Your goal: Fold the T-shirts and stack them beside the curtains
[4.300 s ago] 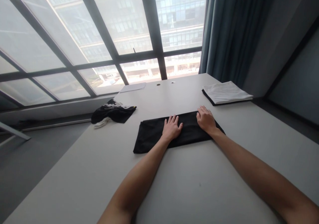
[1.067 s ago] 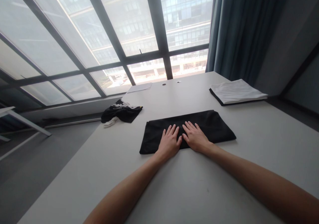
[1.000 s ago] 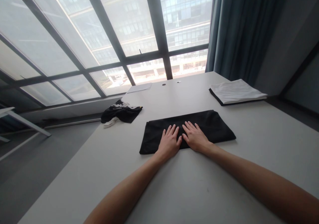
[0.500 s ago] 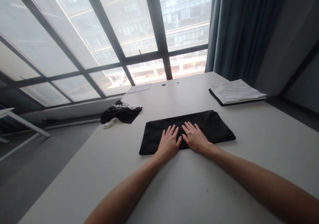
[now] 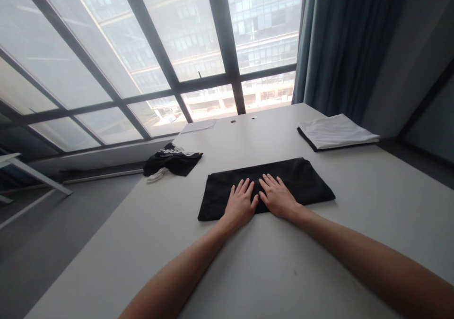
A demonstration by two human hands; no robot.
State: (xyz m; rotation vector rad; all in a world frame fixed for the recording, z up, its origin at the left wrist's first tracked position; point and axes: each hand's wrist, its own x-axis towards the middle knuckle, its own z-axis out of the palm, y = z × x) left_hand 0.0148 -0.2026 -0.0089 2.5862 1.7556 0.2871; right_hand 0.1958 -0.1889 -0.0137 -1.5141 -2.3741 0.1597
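Note:
A folded black cloth (image 5: 308, 184), perhaps a garment, lies flat as a long strip on the white table (image 5: 269, 267). My left hand (image 5: 241, 200) rests palm down on its near middle part, fingers stretched out. Just to the right, my right hand (image 5: 275, 194) lies flat on the same cloth with its fingers extended. The two thumbs point toward each other with a small gap between them. Neither hand grips anything, and the cloth under the palms is hidden.
At the table's left edge lies a crumpled black and white heap of cloth (image 5: 177, 160). A folded white cloth (image 5: 336, 131) sits on a dark one at the right. White paper (image 5: 198, 125) lies at the far edge, near the windows. A blue curtain (image 5: 329, 45) hangs behind.

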